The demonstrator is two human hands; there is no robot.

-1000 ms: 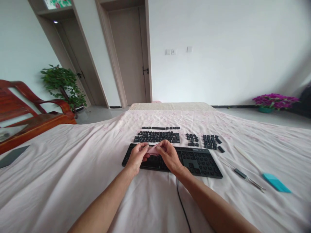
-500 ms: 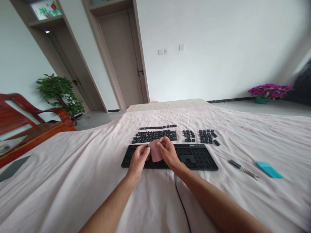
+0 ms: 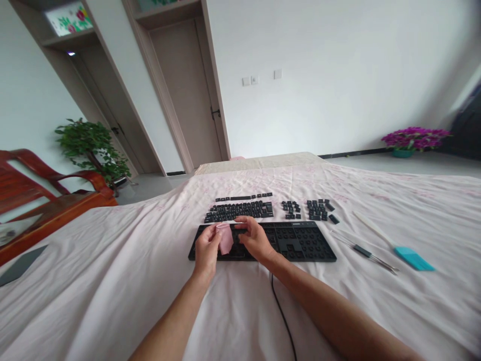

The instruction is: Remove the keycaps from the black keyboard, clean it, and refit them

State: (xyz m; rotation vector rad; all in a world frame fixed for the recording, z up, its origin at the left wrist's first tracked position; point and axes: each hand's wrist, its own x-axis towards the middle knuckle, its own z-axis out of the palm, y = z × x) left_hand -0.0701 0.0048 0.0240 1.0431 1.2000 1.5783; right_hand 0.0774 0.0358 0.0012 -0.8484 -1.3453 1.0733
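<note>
Pale pink sheet [image 3: 112,281] fills the lower half of frame. Black keyboard [image 3: 296,243] at centre, keycaps stripped, cable [image 3: 281,316] running down toward bottom edge. Loose keycaps [image 3: 240,210] in rows just above it, smaller clusters [image 3: 317,209] to the right. Teal-headed brush [image 3: 411,258] and a thin metal tool [image 3: 366,251] right of centre. Left hand [image 3: 206,248] over the keyboard's left end, fingers pinched on the small pink cloth [image 3: 226,239] — cloth hangs down from its fingertips, between both hands. Right hand [image 3: 255,239] just right of the cloth, fingers curled and touching its edge — grip on it can't be confirmed.
</note>
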